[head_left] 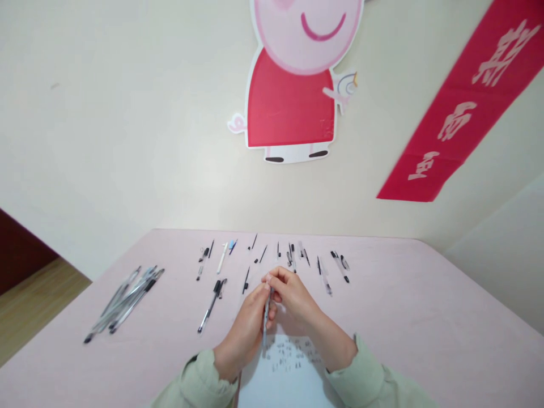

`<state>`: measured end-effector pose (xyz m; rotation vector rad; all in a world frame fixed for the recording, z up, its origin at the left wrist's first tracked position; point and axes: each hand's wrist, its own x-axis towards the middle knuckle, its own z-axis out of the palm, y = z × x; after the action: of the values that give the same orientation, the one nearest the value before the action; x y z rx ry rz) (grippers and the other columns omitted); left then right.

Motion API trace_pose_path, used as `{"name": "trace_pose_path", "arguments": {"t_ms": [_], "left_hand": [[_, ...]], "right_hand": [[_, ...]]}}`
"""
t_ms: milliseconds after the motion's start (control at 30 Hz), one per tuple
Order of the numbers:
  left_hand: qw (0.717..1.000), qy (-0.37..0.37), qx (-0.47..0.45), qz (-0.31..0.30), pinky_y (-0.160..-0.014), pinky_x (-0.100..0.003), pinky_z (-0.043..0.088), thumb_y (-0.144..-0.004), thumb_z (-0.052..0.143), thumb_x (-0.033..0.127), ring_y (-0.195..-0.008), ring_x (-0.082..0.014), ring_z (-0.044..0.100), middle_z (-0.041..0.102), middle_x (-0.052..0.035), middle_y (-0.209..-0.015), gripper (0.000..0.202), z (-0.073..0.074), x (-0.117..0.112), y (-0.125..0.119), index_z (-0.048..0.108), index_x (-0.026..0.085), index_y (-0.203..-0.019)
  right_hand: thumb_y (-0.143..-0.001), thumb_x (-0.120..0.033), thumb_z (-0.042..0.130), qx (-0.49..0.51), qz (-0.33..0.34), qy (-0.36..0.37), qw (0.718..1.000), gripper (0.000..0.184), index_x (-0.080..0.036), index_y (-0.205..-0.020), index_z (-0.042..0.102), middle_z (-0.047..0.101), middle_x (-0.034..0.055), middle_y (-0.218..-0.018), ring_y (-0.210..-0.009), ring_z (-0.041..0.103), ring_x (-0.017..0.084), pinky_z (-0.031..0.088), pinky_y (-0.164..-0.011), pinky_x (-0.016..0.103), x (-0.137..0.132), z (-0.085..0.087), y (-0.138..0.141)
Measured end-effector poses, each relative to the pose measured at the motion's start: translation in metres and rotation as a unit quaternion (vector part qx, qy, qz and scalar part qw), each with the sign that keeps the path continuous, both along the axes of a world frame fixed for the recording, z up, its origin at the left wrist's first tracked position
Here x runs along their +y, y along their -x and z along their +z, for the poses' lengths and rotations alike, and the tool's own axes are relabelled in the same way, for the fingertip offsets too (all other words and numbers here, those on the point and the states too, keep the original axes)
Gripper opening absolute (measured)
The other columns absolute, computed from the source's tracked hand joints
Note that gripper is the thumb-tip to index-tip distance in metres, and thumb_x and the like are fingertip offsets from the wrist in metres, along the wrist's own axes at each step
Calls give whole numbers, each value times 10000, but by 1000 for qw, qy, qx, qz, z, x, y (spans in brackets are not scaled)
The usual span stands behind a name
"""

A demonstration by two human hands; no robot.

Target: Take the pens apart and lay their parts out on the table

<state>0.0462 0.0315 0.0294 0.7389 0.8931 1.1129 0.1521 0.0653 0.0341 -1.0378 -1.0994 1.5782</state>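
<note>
My left hand [250,317] is closed round a slim, pale pen [266,320] that stands nearly upright in the picture. At the pen's upper end, my right hand [295,292] is closed, thumb and fingers pinching the tip. What exactly sits between those fingertips is hidden. Below both hands lies a white sheet of paper [284,388] with small dark handwriting on it. To the left of my left hand rests a clear pen with a black cap [208,309]. A thin black refill [246,279] lies just beyond the hands.
A bundle of pens [127,303] lies at the table's left. Pen parts are spread across the far side, among them a white pen [221,259] and a clear barrel [326,281]. The pink tabletop [403,317] meets a wall with a cartoon pig cutout [291,102] and red banner [450,122].
</note>
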Motion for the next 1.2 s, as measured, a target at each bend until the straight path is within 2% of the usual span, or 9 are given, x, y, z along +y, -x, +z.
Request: {"name": "trace_pose_path", "arguments": {"t_ms": [133,300,500,700,900,1067,1200], "left_hand": [[1000,-4,25,-12,-405,-169,262,-785,624,535,-501,-56,387,531,11,-722,385,1,-1,-1,586,152,-771],[998,-15,47,-29,-392,-167,214,-813,593,527,-474,-50,344,516,12,-671,393,-1,-1,1,610,135,-805],[998,12,-24,-49,-375,-142,197,-818,600,512,-452,-22,326,541,7,-712,402,1,-2,2,637,116,-873],[991,77,-105,-21,-421,-118,333,-786,696,398,-504,-22,427,542,22,-751,293,4,0,-1,594,144,-889],[989,87,-120,4,-422,-113,352,-801,692,324,-497,-23,441,531,31,-717,218,2,2,1,571,149,-848],[989,89,-114,-15,-408,-122,333,-825,645,438,-489,-23,435,532,25,-726,308,2,2,1,588,139,-876],[990,77,-120,-16,-418,-104,318,-743,755,367,-491,-9,410,498,51,-703,305,2,2,2,555,151,-824]], "right_hand": [[-726,-415,718,41,-30,9,999,281,-170,-750,581,535,-58,-553,-383,416,53,296,-376,180,0,4,-1],[-687,-404,749,74,-38,21,996,296,-160,-719,585,624,-7,-749,-437,426,41,313,-394,177,-1,15,-3],[-716,-437,735,111,-14,47,993,304,-156,-777,636,595,-16,-658,-411,367,43,301,-382,183,-2,17,-3],[-708,-438,739,127,-13,60,990,311,-152,-792,648,612,2,-730,-443,400,50,332,-384,183,-1,16,-3],[-728,-435,727,145,-14,55,988,301,-155,-810,653,606,15,-747,-493,465,76,397,-429,204,0,11,-2],[-737,-450,712,140,-2,66,988,314,-159,-844,658,549,-20,-629,-442,417,76,364,-398,204,0,11,-2],[-708,-432,741,139,-18,52,989,307,-152,-810,668,621,21,-763,-502,465,76,385,-458,211,0,11,-2]]}}
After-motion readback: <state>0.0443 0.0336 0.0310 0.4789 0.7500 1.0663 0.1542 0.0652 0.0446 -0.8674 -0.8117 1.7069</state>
